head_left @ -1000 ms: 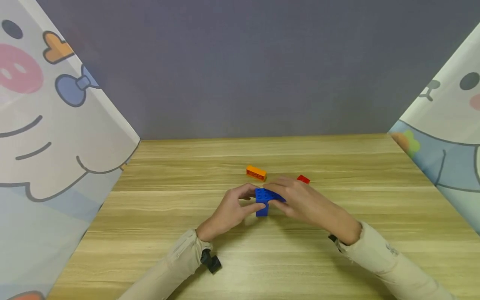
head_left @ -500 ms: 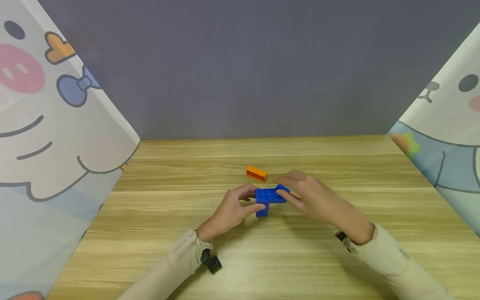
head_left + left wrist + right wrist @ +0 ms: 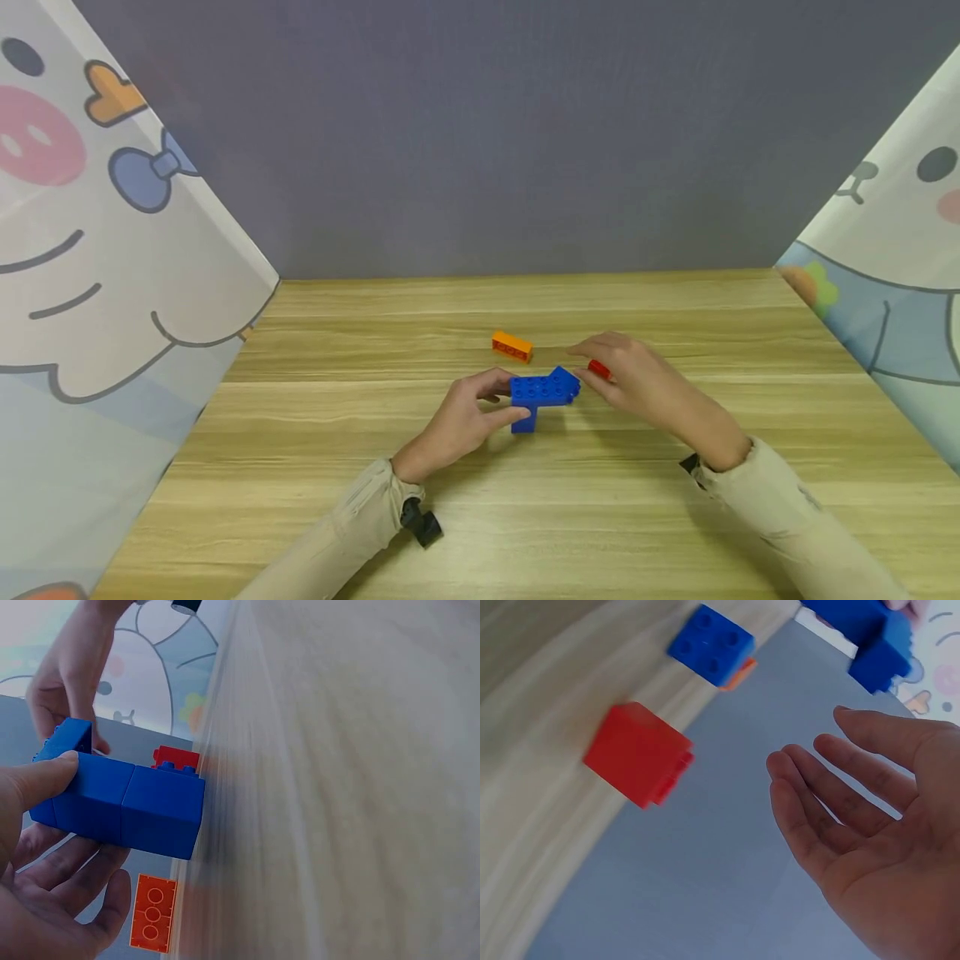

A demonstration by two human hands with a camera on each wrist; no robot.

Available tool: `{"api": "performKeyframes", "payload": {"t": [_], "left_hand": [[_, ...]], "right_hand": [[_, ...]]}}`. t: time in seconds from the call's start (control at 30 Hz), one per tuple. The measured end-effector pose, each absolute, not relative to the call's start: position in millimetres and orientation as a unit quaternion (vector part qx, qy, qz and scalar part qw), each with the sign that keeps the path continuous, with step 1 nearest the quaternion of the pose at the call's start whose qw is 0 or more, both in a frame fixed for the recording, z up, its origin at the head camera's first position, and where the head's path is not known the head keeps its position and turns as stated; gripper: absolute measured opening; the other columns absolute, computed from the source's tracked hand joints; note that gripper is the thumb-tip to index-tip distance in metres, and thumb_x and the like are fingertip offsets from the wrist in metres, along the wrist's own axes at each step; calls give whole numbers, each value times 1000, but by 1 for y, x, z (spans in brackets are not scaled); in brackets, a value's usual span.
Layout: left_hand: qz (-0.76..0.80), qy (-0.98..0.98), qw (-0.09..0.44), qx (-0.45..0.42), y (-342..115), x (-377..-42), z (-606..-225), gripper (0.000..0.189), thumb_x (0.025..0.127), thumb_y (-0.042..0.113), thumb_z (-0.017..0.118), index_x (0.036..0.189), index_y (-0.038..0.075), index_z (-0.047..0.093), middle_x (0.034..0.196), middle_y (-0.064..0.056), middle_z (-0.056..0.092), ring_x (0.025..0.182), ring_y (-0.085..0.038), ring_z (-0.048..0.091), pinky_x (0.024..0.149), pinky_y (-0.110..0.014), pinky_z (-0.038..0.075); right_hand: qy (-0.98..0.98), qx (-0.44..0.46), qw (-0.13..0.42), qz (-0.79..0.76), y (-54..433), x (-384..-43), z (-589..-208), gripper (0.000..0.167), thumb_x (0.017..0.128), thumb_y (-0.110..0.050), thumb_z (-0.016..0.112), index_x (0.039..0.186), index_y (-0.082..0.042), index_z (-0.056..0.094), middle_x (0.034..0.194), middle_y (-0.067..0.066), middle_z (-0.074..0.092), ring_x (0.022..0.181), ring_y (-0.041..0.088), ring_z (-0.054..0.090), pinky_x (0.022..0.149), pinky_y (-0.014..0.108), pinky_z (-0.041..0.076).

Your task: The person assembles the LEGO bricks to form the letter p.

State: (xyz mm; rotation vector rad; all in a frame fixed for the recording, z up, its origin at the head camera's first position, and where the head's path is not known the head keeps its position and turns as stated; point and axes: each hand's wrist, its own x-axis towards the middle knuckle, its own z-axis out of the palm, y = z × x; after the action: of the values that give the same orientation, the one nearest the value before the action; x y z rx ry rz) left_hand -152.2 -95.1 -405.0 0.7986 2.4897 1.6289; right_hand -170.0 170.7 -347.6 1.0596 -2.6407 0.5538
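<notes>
Several blue building blocks form a T-like build (image 3: 536,390), with a slanted block (image 3: 564,382) on its right end. My left hand (image 3: 461,421) holds the build between thumb and fingers from the left; in the left wrist view the thumb (image 3: 45,780) presses on it. The build's lower blue block (image 3: 711,645) stands on the table with studs facing sideways. My right hand (image 3: 641,379) hovers just right of the build, fingers spread and holding nothing. Partly behind its thumb lies a red building block (image 3: 599,369), seen fully in the right wrist view.
An orange building block (image 3: 512,347) lies on its side behind the build, its hollow underside towards me. A grey partition (image 3: 525,142) closes off the back of the wooden table (image 3: 375,333). Cartoon-printed panels (image 3: 172,275) stand at both sides.
My right hand has let go of the slanted blue block and moved right, away from the build. The red block shows again beside its thumb. My left hand has stayed in place.
</notes>
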Motion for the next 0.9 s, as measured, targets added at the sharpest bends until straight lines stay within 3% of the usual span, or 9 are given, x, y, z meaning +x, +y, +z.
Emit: {"api": "performKeyframes", "payload": {"t": [0.13, 0.23, 0.37, 0.47, 0.67, 0.9], "left_hand": [[528, 809, 30, 258, -95, -153, -405, 27, 89, 23, 77, 114, 15, 68, 109, 2, 73, 101, -12, 67, 89, -35, 55], [530, 807, 32, 259, -95, -152, -405, 28, 89, 23, 77, 114, 15, 68, 109, 1, 73, 101, -12, 67, 89, -36, 55], [533, 804, 35, 261, -96, -151, -404, 28, 90, 22, 76, 116, 14, 68, 110, 0, 72, 102, -13, 67, 90, -37, 55], [531, 805, 36, 261, -96, -151, -403, 29, 90, 22, 76, 116, 14, 68, 110, 1, 72, 102, -12, 66, 90, -35, 55], [528, 808, 39, 259, -96, -150, -403, 29, 91, 23, 76, 117, 14, 68, 110, 3, 72, 101, -10, 66, 89, -32, 55], [532, 806, 39, 256, -95, -149, -401, 29, 90, 22, 76, 116, 14, 68, 110, 2, 72, 102, -12, 66, 89, -35, 55]], "right_hand": [[-909, 358, 101, 187, 169, -176, -358, 30, 89, -11, 77, 117, -2, 70, 110, 14, 71, 98, 29, 68, 81, 45, 58], [-914, 352, 70, 187, 168, -179, -366, 33, 89, -13, 76, 119, 0, 69, 108, 13, 71, 82, 20, 66, 72, 38, 58], [-922, 340, 33, 184, 165, -181, -374, 37, 89, -12, 76, 122, 2, 66, 111, 15, 70, 73, 13, 63, 64, 30, 56], [-927, 332, 29, 173, 162, -181, -379, 37, 89, -13, 76, 121, 3, 66, 113, 17, 69, 82, 17, 65, 67, 30, 56], [-926, 337, 32, 167, 158, -180, -383, 29, 91, -12, 74, 116, 1, 68, 104, 11, 70, 80, 15, 63, 66, 30, 54], [-923, 342, 33, 175, 158, -180, -384, 26, 92, -9, 72, 115, 1, 68, 107, 13, 71, 83, 16, 66, 69, 31, 57]]}}
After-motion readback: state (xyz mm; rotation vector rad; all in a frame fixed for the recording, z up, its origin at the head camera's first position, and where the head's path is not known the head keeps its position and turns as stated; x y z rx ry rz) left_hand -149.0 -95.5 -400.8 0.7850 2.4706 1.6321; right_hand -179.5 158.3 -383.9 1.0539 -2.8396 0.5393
